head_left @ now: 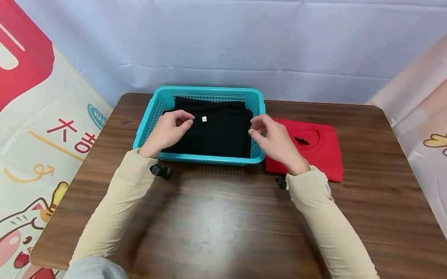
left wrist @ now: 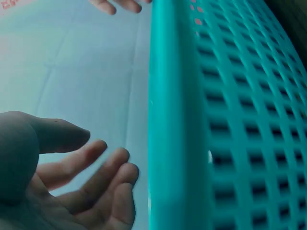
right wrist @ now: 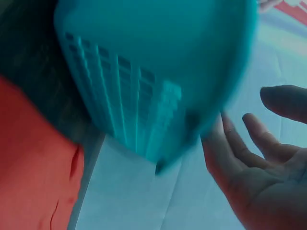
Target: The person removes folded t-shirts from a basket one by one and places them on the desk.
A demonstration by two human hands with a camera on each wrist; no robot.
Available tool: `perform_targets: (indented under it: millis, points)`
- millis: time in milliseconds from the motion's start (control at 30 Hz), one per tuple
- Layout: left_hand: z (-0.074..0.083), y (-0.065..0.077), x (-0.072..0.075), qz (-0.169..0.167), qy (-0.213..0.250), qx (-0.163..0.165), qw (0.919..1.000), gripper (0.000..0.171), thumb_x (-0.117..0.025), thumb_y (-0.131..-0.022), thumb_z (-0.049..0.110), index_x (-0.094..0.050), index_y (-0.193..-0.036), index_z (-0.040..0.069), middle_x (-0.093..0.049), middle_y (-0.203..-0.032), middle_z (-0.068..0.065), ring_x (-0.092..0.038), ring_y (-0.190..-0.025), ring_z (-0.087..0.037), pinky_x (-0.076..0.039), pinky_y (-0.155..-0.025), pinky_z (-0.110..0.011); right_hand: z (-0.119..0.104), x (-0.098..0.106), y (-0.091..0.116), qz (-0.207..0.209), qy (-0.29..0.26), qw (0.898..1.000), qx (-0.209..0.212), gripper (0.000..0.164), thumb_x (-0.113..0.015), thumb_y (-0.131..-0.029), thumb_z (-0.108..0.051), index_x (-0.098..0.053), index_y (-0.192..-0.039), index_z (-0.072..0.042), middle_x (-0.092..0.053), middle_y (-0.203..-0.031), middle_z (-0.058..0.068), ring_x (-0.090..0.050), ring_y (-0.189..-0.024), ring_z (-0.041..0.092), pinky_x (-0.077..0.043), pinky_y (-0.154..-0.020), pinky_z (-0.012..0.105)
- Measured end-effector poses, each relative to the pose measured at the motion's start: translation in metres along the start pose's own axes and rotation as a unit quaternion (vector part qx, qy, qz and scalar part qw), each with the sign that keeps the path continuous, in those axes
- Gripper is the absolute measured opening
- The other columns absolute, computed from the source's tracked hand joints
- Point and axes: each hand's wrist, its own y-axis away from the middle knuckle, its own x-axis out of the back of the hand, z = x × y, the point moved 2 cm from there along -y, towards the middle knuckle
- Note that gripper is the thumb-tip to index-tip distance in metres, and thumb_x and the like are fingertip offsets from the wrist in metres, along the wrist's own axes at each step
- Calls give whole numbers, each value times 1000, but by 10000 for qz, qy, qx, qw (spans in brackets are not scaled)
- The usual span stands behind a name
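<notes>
A turquoise plastic basket (head_left: 208, 159) stands toward the back of the table, with folded black cloth (head_left: 223, 135) lying in it and a small white label (head_left: 204, 119) on top. My left hand (head_left: 167, 131) hovers over the basket's left part, fingers loosely bent and nothing between them. Over the right rim is my right hand (head_left: 277, 141), its thumb and fingers apart and holding nothing. In the left wrist view the left hand (left wrist: 86, 187) shows beside the rim, above the basket. The right wrist view puts the right hand (right wrist: 264, 167) close by the basket's corner.
Right of the basket lies a folded red T-shirt (head_left: 328, 153) with a dark mark at its collar. The wooden table (head_left: 213, 221) extends toward me in front of the basket. A pale cloth backdrop (head_left: 227, 41) hangs behind, with printed sheets at both sides.
</notes>
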Motion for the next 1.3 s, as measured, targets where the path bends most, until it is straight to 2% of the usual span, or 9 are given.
perform_targets:
  millis: [133, 300, 433, 533, 633, 833, 1000, 1200, 1300]
  points:
    - [-18, 2, 3, -198, -139, 465, 9986, 33, -51, -100, 24, -58, -127, 7, -63, -120, -13, -59, -105, -28, -48, -87, -44, -8, -21, -5, -402, 529, 9978, -25, 44, -56, -97, -24, -45, -135, -4, -53, -133, 16, -55, -116, 31, -48, -97, 47]
    - [-36, 1, 4, -668, -255, 1076, 9916, 45, -50, -100, 29, -47, -137, 4, -54, -134, -21, -51, -121, -35, -43, -99, -51, -12, -41, -13, -629, 1322, 9890, -197, 52, -56, -97, -27, -40, -140, -2, -47, -138, 19, -47, -122, 34, -46, -100, 48]
    - [-45, -1, 5, -1094, -404, 1384, 9835, 54, -48, -100, 34, -37, -145, 5, -39, -146, -25, -41, -131, -39, -38, -105, -53, -14, -52, -18, -670, 1889, 9786, -461, 57, -56, -97, -29, -36, -140, 2, -49, -130, 25, -48, -117, 37, -46, -98, 49]
    - [-49, -3, 3, -1186, -574, 1468, 9804, 58, -47, -100, 34, -32, -147, 3, -33, -149, -27, -35, -134, -40, -36, -106, -54, -15, -58, -20, -760, 2137, 9717, -657, 58, -55, -97, -33, -36, -138, 4, -52, -120, 25, -50, -111, 37, -48, -94, 48]
    - [-53, -3, -1, -1124, -757, 1533, 9788, 59, -47, -101, 34, -30, -147, 1, -33, -147, -27, -32, -135, -40, -35, -107, -54, -15, -62, -23, -888, 2135, 9695, -812, 60, -54, -97, -37, -35, -138, 4, -51, -121, 25, -50, -110, 37, -49, -92, 47]
    - [-55, -3, -6, -952, -957, 1766, 9750, 60, -46, -100, 35, -29, -147, 0, -36, -146, -28, -29, -137, -42, -34, -107, -57, -13, -65, -30, -1082, 1916, 9696, -1067, 70, -53, -97, -41, -28, -143, 6, -41, -138, 27, -46, -120, 37, -45, -100, 50]
    - [-56, -1, -7, -923, -1032, 1935, 9713, 64, -45, -100, 37, -27, -148, -2, -32, -147, -31, -32, -135, -44, -36, -106, -57, -9, -69, -36, -1117, 1739, 9654, -1591, 79, -52, -97, -43, -19, -148, 6, -32, -148, 28, -36, -134, 40, -38, -109, 52]
    - [-60, -1, -5, -1022, -913, 2130, 9674, 68, -46, -100, 40, -23, -149, -2, -41, -143, -29, -48, -124, -44, -42, -100, -55, -8, -71, -41, -1182, 1648, 9618, -1840, 85, -54, -95, -44, -13, -151, 6, -47, -138, 25, -49, -126, 38, -41, -107, 50]
    - [-61, -1, -3, -1038, -816, 2175, 9671, 70, -47, -100, 39, -19, -150, -1, -37, -146, -30, -44, -127, -45, -41, -102, -55, -7, -71, -43, -1277, 1595, 9619, -1818, 86, -54, -95, -43, -12, -151, 6, -53, -131, 24, -53, -121, 37, -42, -106, 49]
